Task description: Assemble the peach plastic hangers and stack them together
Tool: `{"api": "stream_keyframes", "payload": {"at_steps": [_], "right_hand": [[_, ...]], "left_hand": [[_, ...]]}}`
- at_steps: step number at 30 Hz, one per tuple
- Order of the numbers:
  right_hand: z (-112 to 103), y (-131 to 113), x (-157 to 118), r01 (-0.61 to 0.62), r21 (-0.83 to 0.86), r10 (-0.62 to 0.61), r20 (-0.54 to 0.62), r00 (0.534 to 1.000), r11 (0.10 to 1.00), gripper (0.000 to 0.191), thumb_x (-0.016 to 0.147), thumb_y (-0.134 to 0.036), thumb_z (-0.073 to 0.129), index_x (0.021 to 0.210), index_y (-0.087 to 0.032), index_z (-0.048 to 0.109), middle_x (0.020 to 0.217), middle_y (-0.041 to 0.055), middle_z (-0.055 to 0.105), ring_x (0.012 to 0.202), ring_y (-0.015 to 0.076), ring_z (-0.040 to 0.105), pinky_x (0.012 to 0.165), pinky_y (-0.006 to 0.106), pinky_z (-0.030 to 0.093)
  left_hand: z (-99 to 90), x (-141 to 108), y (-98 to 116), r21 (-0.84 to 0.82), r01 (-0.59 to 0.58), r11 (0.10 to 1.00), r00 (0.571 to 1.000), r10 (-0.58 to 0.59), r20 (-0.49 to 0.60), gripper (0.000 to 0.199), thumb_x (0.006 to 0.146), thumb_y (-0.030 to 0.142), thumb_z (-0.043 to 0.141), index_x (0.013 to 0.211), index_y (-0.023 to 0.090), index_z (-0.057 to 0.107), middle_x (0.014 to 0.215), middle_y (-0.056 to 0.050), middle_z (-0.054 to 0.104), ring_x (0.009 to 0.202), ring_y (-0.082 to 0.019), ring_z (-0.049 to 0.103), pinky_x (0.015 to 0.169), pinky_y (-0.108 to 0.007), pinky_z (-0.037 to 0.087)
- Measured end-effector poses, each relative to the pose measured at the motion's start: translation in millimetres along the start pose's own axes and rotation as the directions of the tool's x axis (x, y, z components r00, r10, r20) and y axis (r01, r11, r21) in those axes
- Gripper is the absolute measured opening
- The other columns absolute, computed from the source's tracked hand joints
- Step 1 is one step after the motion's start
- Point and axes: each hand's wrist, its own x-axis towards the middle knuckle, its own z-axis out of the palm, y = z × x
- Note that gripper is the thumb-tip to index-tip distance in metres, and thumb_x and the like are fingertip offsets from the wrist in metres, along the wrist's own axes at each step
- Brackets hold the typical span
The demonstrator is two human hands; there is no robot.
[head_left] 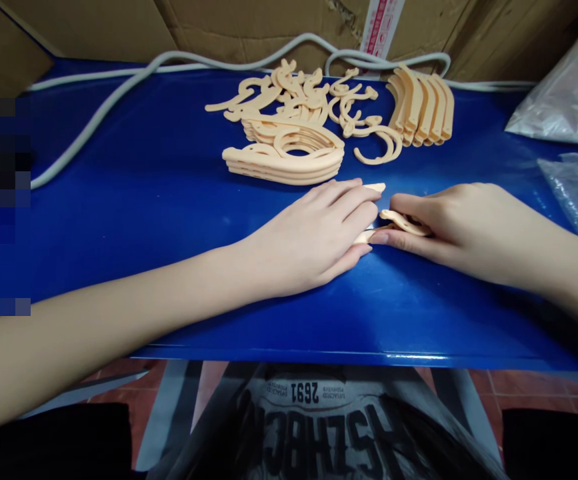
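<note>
My left hand (313, 233) lies palm down over the blue table, its fingers closed on a beige plastic hanger part (365, 237). Only the ends of that part show past the fingers; the rest is hidden. Just to the right, my right hand (461, 227) pinches a curved beige hanger piece (406, 223) between thumb and fingers. The two pieces meet or overlap near my right thumb; I cannot tell whether they are joined. Behind my left hand sits a stack of folded plastic hangers (283, 167).
Loose hanger hooks (293, 93) lie heaped behind the stack, with curved hooks (381, 150) beside them. A row of hanger arms (423, 110) stands at the back right. Clear plastic bags (563, 100) rest at the right. A white cable (119, 97) runs before the cardboard (249, 33).
</note>
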Motion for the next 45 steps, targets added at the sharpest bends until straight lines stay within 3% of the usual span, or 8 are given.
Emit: {"api": "stream_keyframes", "payload": {"at_steps": [8, 25, 29, 35, 45], "right_hand": [[1.8, 2.8, -1.0, 0.023, -0.014, -0.023, -0.024, 0.999, 1.0, 0.071, 0.104, -0.084, 0.025, 0.081, -0.026, 0.057, 0.058, 0.0022, 0.05, 0.05, 0.0187, 0.04, 0.06, 0.036, 0.022], [0.8, 1.3, -0.7, 0.047, -0.014, -0.048, -0.043, 0.998, 0.999, 0.062, 0.107, -0.076, 0.032, 0.081, -0.026, 0.058, 0.055, 0.0004, 0.049, 0.047, 0.0188, 0.04, 0.057, 0.035, 0.021], [0.1, 0.4, -0.9, 0.051, -0.01, -0.051, -0.043, 0.998, 0.999, 0.069, 0.104, -0.084, 0.023, 0.078, -0.027, 0.053, 0.055, 0.0009, 0.049, 0.047, 0.0188, 0.041, 0.056, 0.034, 0.022], [-0.8, 1.3, -1.7, 0.06, 0.013, -0.06, -0.046, 0.997, 0.998, 0.083, 0.1, -0.093, 0.016, 0.083, -0.025, 0.061, 0.056, 0.0023, 0.052, 0.048, 0.0192, 0.042, 0.056, 0.034, 0.024], [-3.6, -2.6, -0.8, 0.071, 0.043, -0.069, -0.045, 0.997, 0.997, 0.083, 0.098, -0.094, 0.014, 0.086, -0.026, 0.06, 0.056, 0.0015, 0.05, 0.048, 0.0197, 0.041, 0.057, 0.035, 0.025]], "left_hand": [[-0.2, 0.1, -0.3, -0.005, 0.001, 1.0, 1.0, -0.001, 0.01, 0.039, 0.114, 0.027, 0.044, 0.141, 0.005, 0.06, 0.167, -0.026, 0.054, 0.157, -0.041, 0.051, 0.131, -0.062, 0.043], [-0.7, -0.6, 0.5, -0.013, 0.019, 1.0, 1.0, -0.019, 0.014, 0.04, 0.113, 0.026, 0.045, 0.144, 0.005, 0.058, 0.168, -0.025, 0.053, 0.158, -0.041, 0.05, 0.133, -0.061, 0.041], [-1.0, 0.2, 3.5, -0.001, 0.034, 0.999, 0.999, -0.034, 0.002, 0.037, 0.113, 0.024, 0.047, 0.141, 0.004, 0.061, 0.166, -0.026, 0.055, 0.157, -0.041, 0.051, 0.132, -0.059, 0.042], [-2.0, 1.3, 4.5, -0.006, 0.034, 0.999, 0.999, -0.034, 0.009, 0.034, 0.113, 0.024, 0.046, 0.137, 0.006, 0.062, 0.165, -0.025, 0.056, 0.157, -0.039, 0.052, 0.132, -0.059, 0.042], [-3.1, 0.8, 3.9, 0.018, 0.011, 1.0, 1.0, -0.011, 0.009, 0.035, 0.114, 0.025, 0.044, 0.138, 0.004, 0.062, 0.163, -0.027, 0.057, 0.156, -0.039, 0.053, 0.131, -0.057, 0.043]]}}
